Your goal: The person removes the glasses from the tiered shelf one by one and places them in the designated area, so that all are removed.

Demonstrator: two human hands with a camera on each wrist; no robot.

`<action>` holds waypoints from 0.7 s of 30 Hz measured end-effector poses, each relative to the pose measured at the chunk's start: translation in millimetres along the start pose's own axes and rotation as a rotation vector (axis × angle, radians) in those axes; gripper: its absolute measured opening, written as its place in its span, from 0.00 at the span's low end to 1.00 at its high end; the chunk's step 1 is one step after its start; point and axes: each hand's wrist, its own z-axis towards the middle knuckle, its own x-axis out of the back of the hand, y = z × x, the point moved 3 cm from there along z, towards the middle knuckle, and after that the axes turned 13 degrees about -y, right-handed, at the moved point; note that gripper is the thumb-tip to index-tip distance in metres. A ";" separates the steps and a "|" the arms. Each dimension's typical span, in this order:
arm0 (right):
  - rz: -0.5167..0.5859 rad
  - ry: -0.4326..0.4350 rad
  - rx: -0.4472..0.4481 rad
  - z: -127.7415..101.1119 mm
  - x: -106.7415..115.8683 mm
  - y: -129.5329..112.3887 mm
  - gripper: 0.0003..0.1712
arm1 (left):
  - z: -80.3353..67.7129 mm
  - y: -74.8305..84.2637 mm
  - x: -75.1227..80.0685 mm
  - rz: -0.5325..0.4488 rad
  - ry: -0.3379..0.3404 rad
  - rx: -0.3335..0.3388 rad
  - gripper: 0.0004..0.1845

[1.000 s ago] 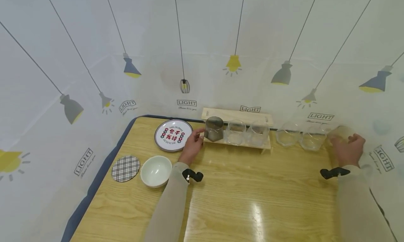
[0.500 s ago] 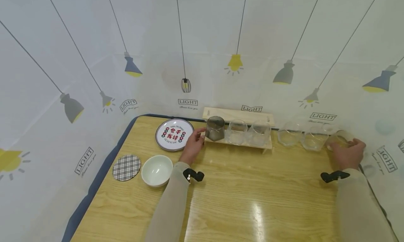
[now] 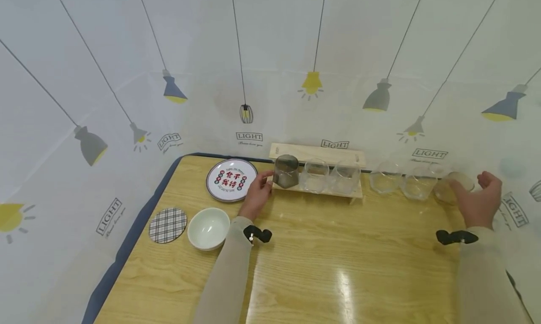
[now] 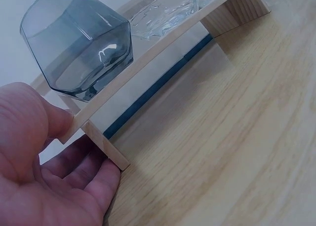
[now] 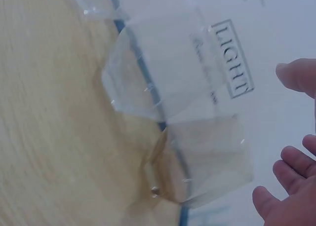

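My left hand grips the left end of a wooden rack; in the left wrist view the thumb lies on the shelf edge and the fingers curl under it by the leg. A smoky grey glass lies on that end, with two clear glasses beside it. My right hand is open, just right of an amber glass and not touching it. The amber glass is beside two clear glasses on the table.
A printed plate, a white bowl and a plaid coaster lie at the left of the wooden table. A lamp-print curtain walls in the back and both sides, close behind the glasses.
My right hand brought the amber glass down beside the clear ones, let go of it and drew back to the right with fingers spread. The left hand stayed on the rack.
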 end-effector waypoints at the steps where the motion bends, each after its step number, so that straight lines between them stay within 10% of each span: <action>1: -0.004 0.008 0.023 -2.1 -1.2 -4.7 0.54 | -0.1 0.1 0.4 0.000 -0.001 0.003 0.20; 21: -0.021 -0.063 0.481 -59.4 -82.3 -83.4 0.40 | -2.4 1.4 -0.4 0.024 0.006 -0.011 0.19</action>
